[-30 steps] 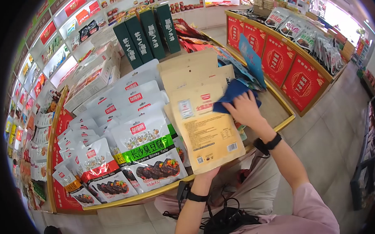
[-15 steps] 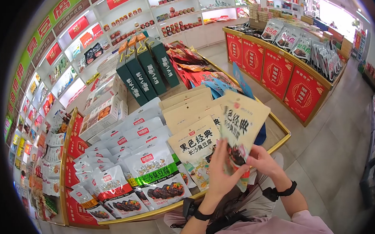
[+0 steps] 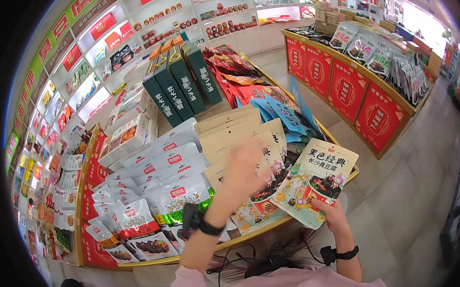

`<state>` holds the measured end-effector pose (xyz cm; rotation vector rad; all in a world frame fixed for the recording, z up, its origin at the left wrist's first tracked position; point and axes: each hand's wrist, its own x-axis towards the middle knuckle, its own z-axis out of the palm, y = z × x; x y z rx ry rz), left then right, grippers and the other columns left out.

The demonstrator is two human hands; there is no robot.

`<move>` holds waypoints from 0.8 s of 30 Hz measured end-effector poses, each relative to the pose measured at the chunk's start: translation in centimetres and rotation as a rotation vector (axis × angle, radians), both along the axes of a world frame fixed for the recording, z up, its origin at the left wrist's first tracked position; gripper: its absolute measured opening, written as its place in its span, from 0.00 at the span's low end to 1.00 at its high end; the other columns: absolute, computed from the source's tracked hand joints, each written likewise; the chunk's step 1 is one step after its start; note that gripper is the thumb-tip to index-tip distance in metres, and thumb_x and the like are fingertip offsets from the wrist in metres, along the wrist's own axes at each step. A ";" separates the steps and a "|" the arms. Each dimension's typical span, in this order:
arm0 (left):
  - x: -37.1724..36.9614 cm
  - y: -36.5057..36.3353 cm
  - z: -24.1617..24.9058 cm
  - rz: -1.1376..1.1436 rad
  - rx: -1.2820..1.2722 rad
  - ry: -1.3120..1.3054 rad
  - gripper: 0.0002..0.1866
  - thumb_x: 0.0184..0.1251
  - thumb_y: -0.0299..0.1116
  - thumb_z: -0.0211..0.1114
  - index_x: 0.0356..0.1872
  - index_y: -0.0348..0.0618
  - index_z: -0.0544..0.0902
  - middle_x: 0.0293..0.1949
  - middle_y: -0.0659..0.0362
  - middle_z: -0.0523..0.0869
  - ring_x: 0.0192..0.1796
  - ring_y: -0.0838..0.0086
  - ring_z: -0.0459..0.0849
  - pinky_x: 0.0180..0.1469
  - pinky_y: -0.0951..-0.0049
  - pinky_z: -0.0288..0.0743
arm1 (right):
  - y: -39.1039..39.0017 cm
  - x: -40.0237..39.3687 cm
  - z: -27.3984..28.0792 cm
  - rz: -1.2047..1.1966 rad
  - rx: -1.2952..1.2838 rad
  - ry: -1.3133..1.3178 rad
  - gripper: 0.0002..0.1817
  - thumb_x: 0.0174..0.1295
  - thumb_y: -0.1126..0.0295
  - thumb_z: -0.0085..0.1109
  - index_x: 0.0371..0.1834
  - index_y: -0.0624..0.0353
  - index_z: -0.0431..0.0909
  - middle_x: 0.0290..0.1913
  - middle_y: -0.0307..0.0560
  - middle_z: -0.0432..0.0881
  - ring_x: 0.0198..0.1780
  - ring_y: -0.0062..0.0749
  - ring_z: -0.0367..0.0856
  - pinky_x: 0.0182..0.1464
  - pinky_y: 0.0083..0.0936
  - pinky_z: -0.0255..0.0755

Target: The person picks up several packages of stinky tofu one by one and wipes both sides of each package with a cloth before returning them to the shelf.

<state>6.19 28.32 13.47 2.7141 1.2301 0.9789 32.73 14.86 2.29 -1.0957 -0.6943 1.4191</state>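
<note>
My right hand [image 3: 331, 214] grips the lower edge of a cream stinky tofu pouch [image 3: 320, 178], which tilts over the display's gold front rim. My left hand [image 3: 245, 174], smeared by motion, is over the row of cream pouches [image 3: 228, 124] standing in the display. Its fingers are too blurred to tell whether they touch a pouch. To the left of that row stand silver stinky tofu pouches [image 3: 176, 192] with red and green bands. Blue packets [image 3: 280, 113] lie behind the pouch in my right hand.
Dark green boxes [image 3: 179, 89] stand behind the pouches, next to red packets [image 3: 232, 74]. White boxes [image 3: 124, 140] are stacked at the left. A red-fronted display counter [image 3: 348, 87] stands across the aisle. The gold rim [image 3: 224, 247] edges the near side.
The pouch in my right hand has moved down and to the right. My left hand has left that pouch and swung left over the cream row.
</note>
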 end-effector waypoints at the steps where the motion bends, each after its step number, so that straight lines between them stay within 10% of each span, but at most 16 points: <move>1: -0.8 1.8 0.4 0.220 0.179 0.024 0.27 0.60 0.45 0.77 0.57 0.39 0.85 0.60 0.48 0.85 0.68 0.50 0.79 0.70 0.50 0.70 | -0.5 0.3 -0.4 0.007 -0.004 -0.009 0.25 0.65 0.75 0.74 0.65 0.63 0.78 0.59 0.45 0.87 0.56 0.28 0.86 0.59 0.30 0.81; 5: -6.2 7.0 0.4 0.490 0.317 0.033 0.31 0.55 0.45 0.81 0.55 0.34 0.85 0.54 0.48 0.85 0.63 0.51 0.80 0.70 0.50 0.70 | -2.8 0.9 -2.2 0.018 -0.043 -0.067 0.26 0.63 0.76 0.75 0.64 0.63 0.78 0.59 0.46 0.87 0.56 0.28 0.86 0.59 0.31 0.81; 10: -7.4 6.5 0.5 0.364 -0.326 0.147 0.23 0.56 0.45 0.80 0.46 0.41 0.85 0.45 0.49 0.88 0.52 0.54 0.85 0.64 0.52 0.72 | -4.6 1.1 -4.0 -0.043 -0.013 -0.084 0.27 0.61 0.79 0.76 0.64 0.64 0.78 0.59 0.45 0.87 0.56 0.28 0.86 0.60 0.31 0.81; 16: -6.0 2.2 -0.9 0.347 -0.175 0.285 0.08 0.66 0.28 0.67 0.44 0.44 0.82 0.33 0.57 0.89 0.46 0.58 0.86 0.69 0.44 0.68 | -4.8 2.5 -2.7 -0.090 0.154 -0.247 0.26 0.61 0.79 0.76 0.62 0.66 0.79 0.57 0.45 0.87 0.55 0.26 0.85 0.60 0.29 0.80; 24: -4.5 -5.1 -2.1 0.312 0.106 0.232 0.14 0.60 0.19 0.63 0.46 0.44 0.81 0.37 0.58 0.90 0.50 0.63 0.86 0.73 0.45 0.64 | 0.5 4.6 5.0 -0.362 0.593 -0.350 0.20 0.64 0.78 0.74 0.58 0.68 0.81 0.54 0.45 0.88 0.53 0.26 0.85 0.59 0.28 0.80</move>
